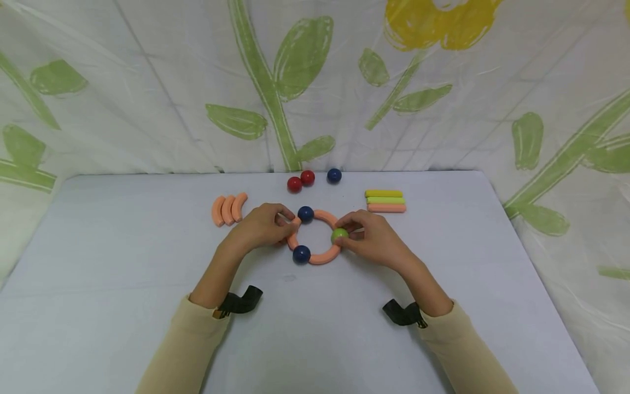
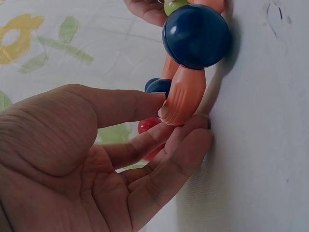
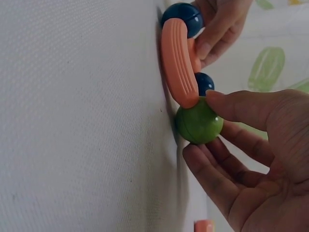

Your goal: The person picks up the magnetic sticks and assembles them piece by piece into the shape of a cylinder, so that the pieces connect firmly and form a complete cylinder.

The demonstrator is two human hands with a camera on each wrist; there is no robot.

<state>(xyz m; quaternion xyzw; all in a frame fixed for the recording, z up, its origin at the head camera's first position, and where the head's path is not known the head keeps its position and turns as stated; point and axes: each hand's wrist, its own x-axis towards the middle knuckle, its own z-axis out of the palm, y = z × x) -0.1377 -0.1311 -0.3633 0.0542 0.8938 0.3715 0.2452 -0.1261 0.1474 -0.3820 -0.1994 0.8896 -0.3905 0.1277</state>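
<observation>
A ring of curved orange rods (image 1: 324, 258) joined by balls lies on the table before me. Its upper blue ball (image 1: 305, 214) and lower blue ball (image 1: 301, 254) sit at the left half, and a green ball (image 1: 339, 236) is at the right. My left hand (image 1: 268, 224) pinches the left curved rod (image 2: 186, 94) between thumb and fingers, with a blue ball (image 2: 197, 36) at that rod's end. On the other side, my right hand (image 1: 371, 238) grips the green ball (image 3: 199, 122), which touches the end of a curved rod (image 3: 177, 60).
Three loose curved orange rods (image 1: 228, 209) lie left of the ring. Two red balls (image 1: 295, 184) and a blue ball (image 1: 334, 175) rest near the back edge. Straight yellow (image 1: 384, 193), yellow-green (image 1: 386, 201) and orange rods (image 1: 386, 208) are stacked side by side at the right.
</observation>
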